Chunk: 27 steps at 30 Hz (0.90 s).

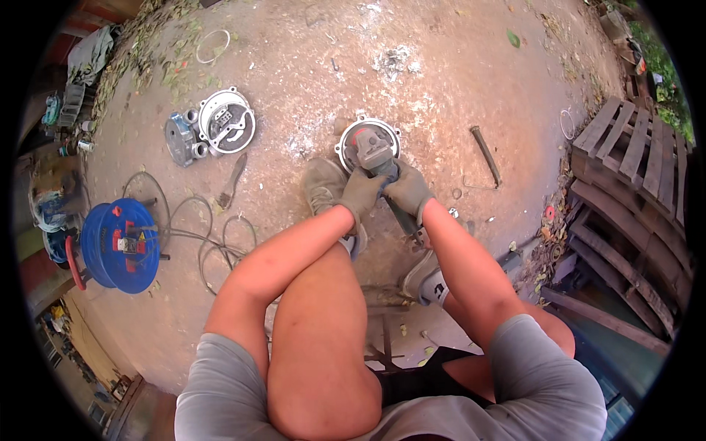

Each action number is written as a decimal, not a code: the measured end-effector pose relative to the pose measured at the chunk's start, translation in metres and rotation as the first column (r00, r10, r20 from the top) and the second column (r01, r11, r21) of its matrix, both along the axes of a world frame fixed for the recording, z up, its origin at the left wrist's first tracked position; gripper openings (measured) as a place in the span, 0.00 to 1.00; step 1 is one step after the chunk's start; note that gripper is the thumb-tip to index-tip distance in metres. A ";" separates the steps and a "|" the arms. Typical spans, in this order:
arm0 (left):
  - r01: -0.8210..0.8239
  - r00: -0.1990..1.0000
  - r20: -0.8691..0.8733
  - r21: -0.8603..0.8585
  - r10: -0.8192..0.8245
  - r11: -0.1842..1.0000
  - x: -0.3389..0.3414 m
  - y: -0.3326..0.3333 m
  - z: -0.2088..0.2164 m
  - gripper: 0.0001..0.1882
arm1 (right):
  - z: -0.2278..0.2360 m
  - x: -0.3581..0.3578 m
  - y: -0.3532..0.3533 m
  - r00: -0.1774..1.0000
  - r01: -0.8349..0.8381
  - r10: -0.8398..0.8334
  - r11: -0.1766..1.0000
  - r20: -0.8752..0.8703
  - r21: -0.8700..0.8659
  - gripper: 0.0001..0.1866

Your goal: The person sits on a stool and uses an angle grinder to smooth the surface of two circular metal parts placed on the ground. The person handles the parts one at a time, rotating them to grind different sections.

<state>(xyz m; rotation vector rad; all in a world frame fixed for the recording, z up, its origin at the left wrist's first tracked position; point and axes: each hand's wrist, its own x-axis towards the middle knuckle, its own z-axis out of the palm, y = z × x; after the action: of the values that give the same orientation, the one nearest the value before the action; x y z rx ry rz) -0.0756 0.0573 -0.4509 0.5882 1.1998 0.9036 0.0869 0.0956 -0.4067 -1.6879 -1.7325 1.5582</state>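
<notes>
Both my hands wear grey-brown work gloves and grip an angle grinder [376, 152] between my knees. My left hand [362, 192] wraps the near side of its head. Around the dark green body, just right of it, my right hand [409, 189] is closed. The grinder's head lies over a round metal housing [367, 121] with a pale rim and small lugs, which rests on the ground. Most of the housing's inside and the grinder's disc are hidden under the tool. My left shoe [323, 185] is right beside the housing.
Left of me lie a second round metal housing [227, 121], a blue-grey metal part [179, 140] and a brush-like tool [234, 180]. A blue cable reel [120, 245] stands farther left with loose cable. To the right are a hammer-like bar [485, 156] and stacked wooden pallets [625, 191].
</notes>
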 end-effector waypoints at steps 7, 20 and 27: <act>-0.085 0.989 0.109 -0.119 0.098 0.989 -0.003 -0.005 0.011 0.22 | -0.001 -0.007 0.007 0.996 -0.060 0.063 0.997 0.067 -0.045 0.32; 0.327 0.060 -0.974 -0.189 -0.220 0.926 -0.047 0.074 0.023 0.42 | 0.038 0.069 0.004 0.833 0.526 -0.499 0.848 -0.237 0.062 0.21; 0.533 0.112 -0.846 -0.392 -0.522 0.750 -0.064 0.126 -0.010 0.26 | 0.048 0.092 0.022 0.832 0.523 -0.487 0.848 -0.266 0.082 0.21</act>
<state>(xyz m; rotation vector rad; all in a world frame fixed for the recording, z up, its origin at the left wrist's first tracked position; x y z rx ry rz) -0.1395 0.1838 -0.4611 1.5979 1.7987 -0.2306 0.1789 0.1178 -0.3584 -1.6306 -1.1235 1.2778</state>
